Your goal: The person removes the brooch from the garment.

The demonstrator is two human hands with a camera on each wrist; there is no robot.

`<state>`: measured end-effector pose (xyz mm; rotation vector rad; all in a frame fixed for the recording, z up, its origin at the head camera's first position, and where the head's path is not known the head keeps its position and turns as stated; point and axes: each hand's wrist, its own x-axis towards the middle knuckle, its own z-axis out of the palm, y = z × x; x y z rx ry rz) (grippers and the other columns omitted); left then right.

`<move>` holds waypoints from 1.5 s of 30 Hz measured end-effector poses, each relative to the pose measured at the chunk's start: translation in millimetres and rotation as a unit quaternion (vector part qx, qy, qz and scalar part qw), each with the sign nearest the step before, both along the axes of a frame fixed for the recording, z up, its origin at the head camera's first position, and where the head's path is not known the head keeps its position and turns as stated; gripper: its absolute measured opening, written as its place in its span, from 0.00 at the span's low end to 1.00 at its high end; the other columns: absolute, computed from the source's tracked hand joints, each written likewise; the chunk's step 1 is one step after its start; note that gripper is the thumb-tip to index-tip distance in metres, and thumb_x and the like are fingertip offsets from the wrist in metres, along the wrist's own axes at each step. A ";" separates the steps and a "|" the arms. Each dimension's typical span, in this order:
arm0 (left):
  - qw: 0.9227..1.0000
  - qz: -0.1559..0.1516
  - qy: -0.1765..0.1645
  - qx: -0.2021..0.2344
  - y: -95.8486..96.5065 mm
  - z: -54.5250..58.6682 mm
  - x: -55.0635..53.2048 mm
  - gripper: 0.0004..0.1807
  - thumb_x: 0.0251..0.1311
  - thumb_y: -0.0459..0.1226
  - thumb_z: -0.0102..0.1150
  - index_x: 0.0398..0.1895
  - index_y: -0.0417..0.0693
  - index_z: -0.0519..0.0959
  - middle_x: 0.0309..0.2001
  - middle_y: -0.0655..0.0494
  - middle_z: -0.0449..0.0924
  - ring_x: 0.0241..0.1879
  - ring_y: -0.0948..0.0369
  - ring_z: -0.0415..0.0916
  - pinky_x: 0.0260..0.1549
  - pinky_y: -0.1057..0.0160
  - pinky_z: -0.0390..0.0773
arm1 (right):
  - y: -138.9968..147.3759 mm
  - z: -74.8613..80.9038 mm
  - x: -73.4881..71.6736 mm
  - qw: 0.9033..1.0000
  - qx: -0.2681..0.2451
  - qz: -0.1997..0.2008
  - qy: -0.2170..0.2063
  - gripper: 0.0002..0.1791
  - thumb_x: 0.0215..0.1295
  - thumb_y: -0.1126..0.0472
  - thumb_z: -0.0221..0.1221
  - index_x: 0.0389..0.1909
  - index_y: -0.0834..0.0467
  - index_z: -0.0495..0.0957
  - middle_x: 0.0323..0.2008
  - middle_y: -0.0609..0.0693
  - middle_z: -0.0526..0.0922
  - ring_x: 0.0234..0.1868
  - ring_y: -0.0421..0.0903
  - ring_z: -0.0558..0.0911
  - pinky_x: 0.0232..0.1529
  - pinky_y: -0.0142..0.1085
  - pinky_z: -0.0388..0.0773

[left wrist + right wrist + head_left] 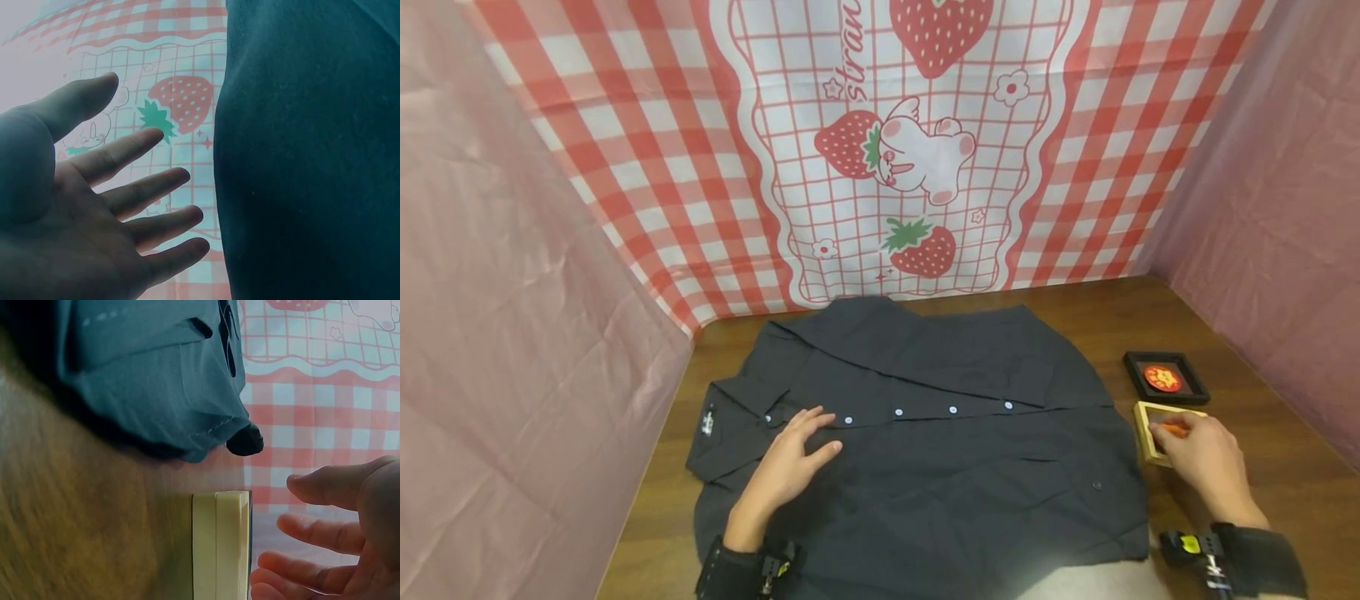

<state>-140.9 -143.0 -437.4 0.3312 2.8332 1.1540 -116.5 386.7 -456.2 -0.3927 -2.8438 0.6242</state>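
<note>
A dark button-up shirt (925,475) lies spread on the table, with its collar to the left and a row of white buttons across it. My left hand (793,458) is over the shirt near the collar, and in the left wrist view its fingers (147,194) are spread with nothing between them. To the right of the shirt, my right hand (1206,454) reaches over a pale yellow square tray (1142,429). Something orange (1177,431) shows inside it, partly hidden by the fingers. The right wrist view has the thumb and fingers (319,531) apart beside the tray's rim.
Behind the yellow tray sits a black square tray (1197,396) holding a round red and yellow piece (1162,378). A red checked strawberry cloth (670,167) hangs at the back of the wooden table (1292,467). Pink curtains (1277,208) stand at both sides.
</note>
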 end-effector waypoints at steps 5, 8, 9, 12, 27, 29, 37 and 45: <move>1.000 0.009 0.011 -0.005 -0.5 0.2 -2.1 0.26 0.63 0.42 0.61 0.62 0.42 0.74 0.69 0.40 0.67 0.72 0.41 0.57 0.67 0.36 0.59 | -4.2 1.6 -0.5 1.000 -0.008 0.002 0.001 0.20 0.67 0.56 0.56 0.45 0.71 0.78 0.48 0.77 0.76 0.46 0.75 0.74 0.39 0.60 0.71; 1.000 0.009 0.015 -0.009 -0.7 0.9 -2.8 0.26 0.63 0.43 0.61 0.63 0.42 0.73 0.69 0.39 0.66 0.72 0.41 0.58 0.66 0.36 0.60 | -7.2 3.0 -2.3 1.000 -0.013 0.004 0.013 0.19 0.68 0.57 0.54 0.45 0.71 0.77 0.45 0.76 0.78 0.44 0.74 0.76 0.37 0.59 0.71; 1.000 0.011 0.014 -0.011 -0.7 1.5 -2.8 0.27 0.63 0.43 0.60 0.63 0.42 0.73 0.69 0.39 0.66 0.72 0.41 0.58 0.66 0.36 0.60 | -8.4 3.2 -3.1 1.000 -0.014 0.006 0.022 0.18 0.68 0.58 0.53 0.45 0.72 0.78 0.43 0.75 0.79 0.43 0.73 0.77 0.35 0.57 0.71; 1.000 0.017 0.012 -0.017 -0.1 2.2 -3.7 0.28 0.63 0.43 0.60 0.65 0.42 0.72 0.70 0.39 0.65 0.71 0.41 0.60 0.65 0.36 0.62 | -13.3 2.8 -5.8 0.999 -0.016 0.012 0.045 0.16 0.67 0.62 0.53 0.44 0.72 0.78 0.37 0.72 0.81 0.37 0.70 0.78 0.30 0.53 0.71; 0.999 0.044 0.022 -0.019 1.8 0.9 -11.8 0.31 0.65 0.43 0.59 0.68 0.40 0.67 0.70 0.38 0.64 0.70 0.41 0.61 0.66 0.39 0.63 | -46.8 4.4 -19.9 0.995 -0.069 0.023 0.068 0.23 0.71 0.60 0.51 0.57 0.75 0.67 0.45 0.74 0.80 0.43 0.68 0.80 0.37 0.55 0.74; 0.998 0.046 0.024 -0.019 2.7 1.3 -14.0 0.31 0.65 0.43 0.59 0.68 0.40 0.67 0.70 0.38 0.63 0.70 0.41 0.60 0.66 0.39 0.63 | -51.2 6.5 -21.9 0.994 -0.077 0.027 0.067 0.24 0.72 0.59 0.50 0.59 0.74 0.66 0.47 0.74 0.78 0.45 0.69 0.79 0.38 0.56 0.74; 0.998 0.053 0.026 -0.031 4.8 0.1 -18.7 0.30 0.65 0.43 0.58 0.67 0.40 0.68 0.71 0.37 0.62 0.71 0.40 0.59 0.65 0.36 0.62 | -67.1 9.6 -28.5 0.992 -0.095 0.047 0.072 0.25 0.73 0.58 0.50 0.60 0.75 0.66 0.50 0.76 0.72 0.50 0.70 0.74 0.47 0.62 0.69; 0.997 0.063 0.036 -0.032 9.0 -0.2 -23.8 0.31 0.64 0.44 0.59 0.67 0.40 0.68 0.71 0.37 0.61 0.72 0.41 0.57 0.66 0.37 0.61 | -82.1 16.3 -35.6 0.991 -0.104 0.056 0.058 0.31 0.76 0.50 0.46 0.65 0.73 0.62 0.57 0.77 0.66 0.56 0.71 0.68 0.51 0.65 0.66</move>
